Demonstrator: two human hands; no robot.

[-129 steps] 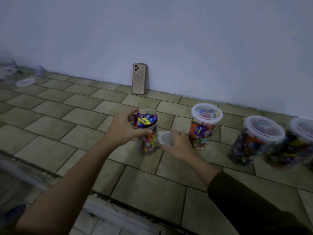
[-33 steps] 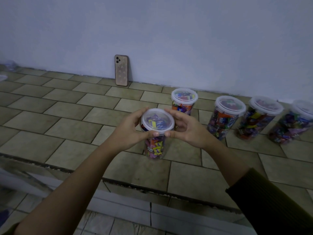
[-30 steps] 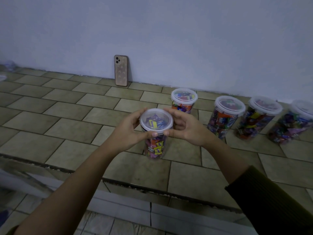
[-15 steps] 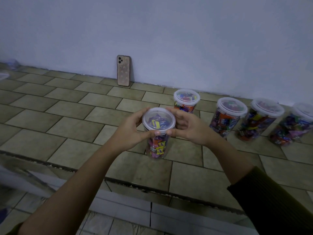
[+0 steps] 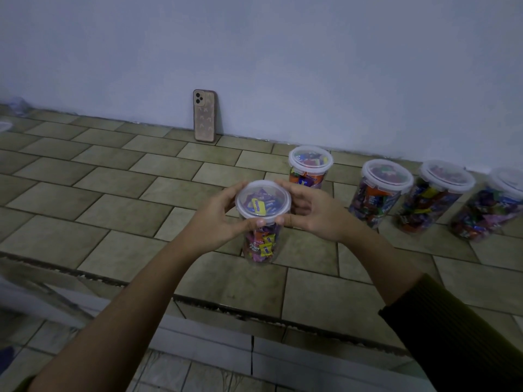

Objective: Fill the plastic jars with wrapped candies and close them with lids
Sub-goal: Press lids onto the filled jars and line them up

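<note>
At frame centre, a candy jar (image 5: 261,241) is gripped from both sides.
Both the left hand (image 5: 215,222) and right hand (image 5: 319,213) curl their fingers (image 5: 294,190) round its lid (image 5: 263,200), thumbs at the near rim.

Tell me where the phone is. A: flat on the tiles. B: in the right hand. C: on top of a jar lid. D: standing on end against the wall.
D: the phone stands upright on the tiles, camera side out, leaning against the wall.
</note>
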